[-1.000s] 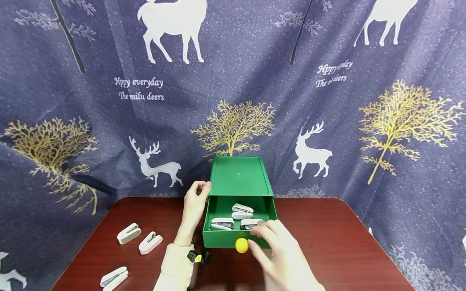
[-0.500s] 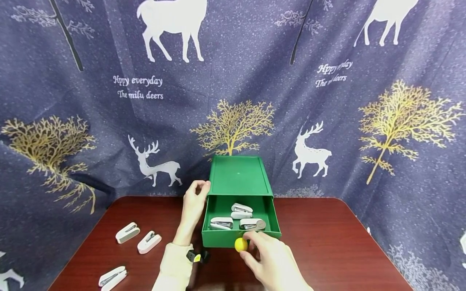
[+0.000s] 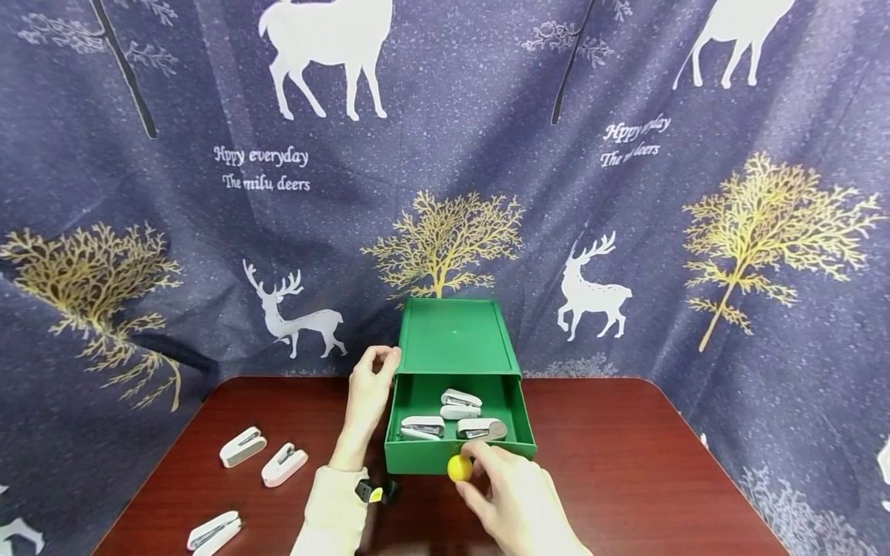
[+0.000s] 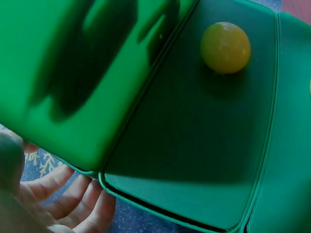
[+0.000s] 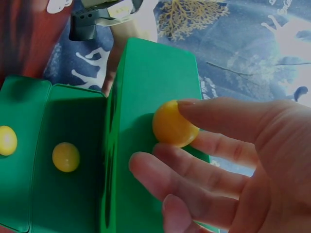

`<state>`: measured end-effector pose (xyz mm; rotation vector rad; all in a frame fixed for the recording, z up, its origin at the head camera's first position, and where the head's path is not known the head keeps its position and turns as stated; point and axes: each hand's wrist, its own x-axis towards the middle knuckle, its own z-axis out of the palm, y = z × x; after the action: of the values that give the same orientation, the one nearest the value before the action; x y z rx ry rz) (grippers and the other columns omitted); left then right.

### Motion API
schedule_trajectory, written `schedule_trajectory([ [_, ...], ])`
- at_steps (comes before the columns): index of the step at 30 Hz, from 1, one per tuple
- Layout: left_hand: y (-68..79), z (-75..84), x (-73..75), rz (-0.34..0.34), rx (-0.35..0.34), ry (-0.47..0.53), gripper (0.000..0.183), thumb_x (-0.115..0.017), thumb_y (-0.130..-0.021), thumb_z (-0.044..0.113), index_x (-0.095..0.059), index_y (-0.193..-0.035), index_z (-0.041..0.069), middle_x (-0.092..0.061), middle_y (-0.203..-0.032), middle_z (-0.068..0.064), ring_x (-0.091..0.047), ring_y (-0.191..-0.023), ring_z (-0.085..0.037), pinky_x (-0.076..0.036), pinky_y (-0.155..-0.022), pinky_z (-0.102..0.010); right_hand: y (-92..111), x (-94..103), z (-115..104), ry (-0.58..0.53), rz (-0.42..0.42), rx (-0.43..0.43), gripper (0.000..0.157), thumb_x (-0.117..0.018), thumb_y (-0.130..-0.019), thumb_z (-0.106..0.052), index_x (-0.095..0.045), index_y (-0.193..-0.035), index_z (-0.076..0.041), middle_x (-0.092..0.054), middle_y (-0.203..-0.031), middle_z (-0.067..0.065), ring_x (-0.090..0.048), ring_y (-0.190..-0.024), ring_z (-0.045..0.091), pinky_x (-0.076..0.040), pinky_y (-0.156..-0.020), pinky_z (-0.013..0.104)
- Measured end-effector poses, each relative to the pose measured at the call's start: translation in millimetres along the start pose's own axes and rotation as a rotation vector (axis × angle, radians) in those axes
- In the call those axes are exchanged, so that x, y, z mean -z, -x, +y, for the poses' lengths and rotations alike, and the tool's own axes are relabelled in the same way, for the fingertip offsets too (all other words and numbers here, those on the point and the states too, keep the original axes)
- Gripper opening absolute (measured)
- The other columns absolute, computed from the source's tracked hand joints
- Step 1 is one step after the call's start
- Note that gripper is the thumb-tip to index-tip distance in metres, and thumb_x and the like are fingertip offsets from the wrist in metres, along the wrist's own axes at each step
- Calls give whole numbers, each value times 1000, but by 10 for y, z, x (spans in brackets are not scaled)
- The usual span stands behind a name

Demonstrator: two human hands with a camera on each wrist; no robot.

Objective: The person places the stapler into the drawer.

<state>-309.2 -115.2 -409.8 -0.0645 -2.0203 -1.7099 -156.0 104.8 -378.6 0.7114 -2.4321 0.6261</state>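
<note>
The top drawer point(image 3: 417, 458) of a green drawer cabinet point(image 3: 455, 336) is pulled out. Several white staplers show in the head view; three, including a white stapler point(image 3: 461, 404), lie inside this drawer. My right hand point(image 3: 518, 494) pinches the round yellow knob point(image 5: 175, 124) on the drawer's front between thumb and fingers. In the right wrist view the other fingers are loosely bent below it. My left hand point(image 3: 368, 394) rests against the cabinet's left side, its fingertips touching the edge. In the left wrist view those fingers point(image 4: 99, 211) lie along the side, not wrapped round it.
Three more staplers lie on the left of the reddish-brown table point(image 3: 591, 440), among them a stapler point(image 3: 284, 465). Lower drawers carry yellow knobs, such as this knob point(image 5: 66, 157). A dark cloth with deer prints point(image 3: 594, 301) hangs behind the cabinet.
My right hand has moved left and its thumb and fingers have closed on the yellow knob. The drawer stays pulled out. The left hand keeps its place at the cabinet.
</note>
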Motion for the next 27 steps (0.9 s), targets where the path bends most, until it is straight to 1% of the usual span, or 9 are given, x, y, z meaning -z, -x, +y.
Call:
schedule_trajectory([
  [7,-1,-3,7,-9,7,-6,31,-63,-95,38,-67,-104,8,-63,-91,-6,-58,-74,-17,-49,-65,-25,0,-24,10,-5,25,6,32,-84,-74,-21,-60,-93,-25,-55,-73,-21,-52,-62,0,-41,-50,25],
  [14,-4,-13,1,-4,9,-6,31,-63,-95,38,-67,-104,8,-63,-91,-6,-58,-75,-16,-49,-65,-25,1,-52,27,-8,38,6,32,-85,-73,-21,-61,-94,-26,-55,-73,-22,-53,-64,-1,-42,-51,24],
  [17,-8,-18,-3,-4,14,-13,31,-64,-95,39,-67,-104,9,-63,-91,-5,-58,-75,-16,-49,-66,-26,-2,-57,32,-12,36,2,32,-85,-73,-21,-62,-95,-26,-54,-73,-22,-53,-64,-2,-42,-51,24],
  [27,3,-6,10,-9,10,1,32,-64,-95,38,-67,-104,7,-63,-91,-7,-59,-77,-17,-51,-66,-25,-25,-90,68,-39,30,-25,32,-84,-76,-21,-63,-100,-24,-55,-78,-19,-51,-65,-4,-43,-54,21],
])
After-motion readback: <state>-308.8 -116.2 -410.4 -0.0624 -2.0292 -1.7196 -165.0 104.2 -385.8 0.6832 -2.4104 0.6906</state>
